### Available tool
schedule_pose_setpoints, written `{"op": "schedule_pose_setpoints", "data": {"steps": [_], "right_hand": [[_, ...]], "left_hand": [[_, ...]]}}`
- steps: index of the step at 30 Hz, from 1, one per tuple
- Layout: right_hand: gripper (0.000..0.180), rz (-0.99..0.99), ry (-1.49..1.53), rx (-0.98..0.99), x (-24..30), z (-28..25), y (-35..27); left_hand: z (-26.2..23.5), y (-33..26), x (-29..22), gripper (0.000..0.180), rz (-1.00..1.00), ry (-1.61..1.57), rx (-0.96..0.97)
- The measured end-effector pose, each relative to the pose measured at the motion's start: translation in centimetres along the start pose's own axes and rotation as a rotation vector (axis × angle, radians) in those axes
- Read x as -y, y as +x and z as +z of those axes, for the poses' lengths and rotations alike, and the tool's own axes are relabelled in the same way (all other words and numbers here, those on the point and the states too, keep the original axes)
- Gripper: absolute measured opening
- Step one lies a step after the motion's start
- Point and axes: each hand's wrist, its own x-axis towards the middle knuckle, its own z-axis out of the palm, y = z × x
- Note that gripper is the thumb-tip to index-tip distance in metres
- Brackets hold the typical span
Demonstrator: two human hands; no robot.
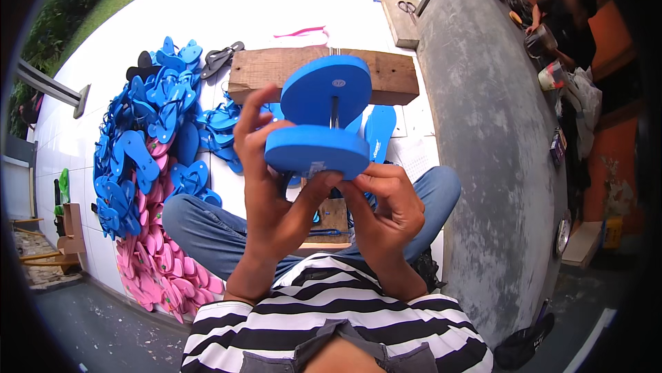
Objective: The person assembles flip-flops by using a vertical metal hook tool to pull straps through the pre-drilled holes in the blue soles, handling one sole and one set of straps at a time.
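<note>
Blue foam flip-flop sole (317, 147) is held up in front of my chest by both hands. Behind it a second wide blue part (324, 90) bears a small round mark; I cannot tell whether the two are one bent sole. Between them a metal rod (334, 112) shows, in front of a wooden block (262, 69). My left hand (272, 197) grips the sole's left side, thumb on its near edge and the other fingers up behind. My right hand (386, 204) pinches the near edge at the right; its fingertips are partly hidden.
Blue flip-flops (138, 156) and pink ones (162, 263) lie heaped at my left. A black flip-flop (222, 58) and a pink strap (301, 32) lie beyond. Scissors (407, 6) rest on a small block at the far right. A grey ledge (500, 166) runs along my right; another person (572, 25) sits past it.
</note>
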Motion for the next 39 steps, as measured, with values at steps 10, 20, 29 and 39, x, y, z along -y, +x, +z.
{"op": "schedule_pose_setpoints", "data": {"steps": [10, 20, 29, 39], "right_hand": [[0.024, 0.131, -0.269, -0.038, -4.2, 2.8, 3.9], [0.032, 0.974, 0.661, 0.768, -7.2, 2.6, -12.3], [0.024, 0.801, 0.363, 0.264, -8.2, -7.9, -5.9], [0.024, 0.255, 0.206, -0.077, -4.0, -0.7, -1.6]], "left_hand": [[2.5, 4.2, 2.9, 0.073, 0.152, 0.265, -0.386], [-0.4, -6.4, 5.4, 0.021, 0.423, 0.583, 0.421], [0.9, -6.4, 5.2, 0.025, 0.471, 0.649, 0.388], [7.2, -6.2, 5.5, 0.025, 0.342, 0.481, -0.092]]}}
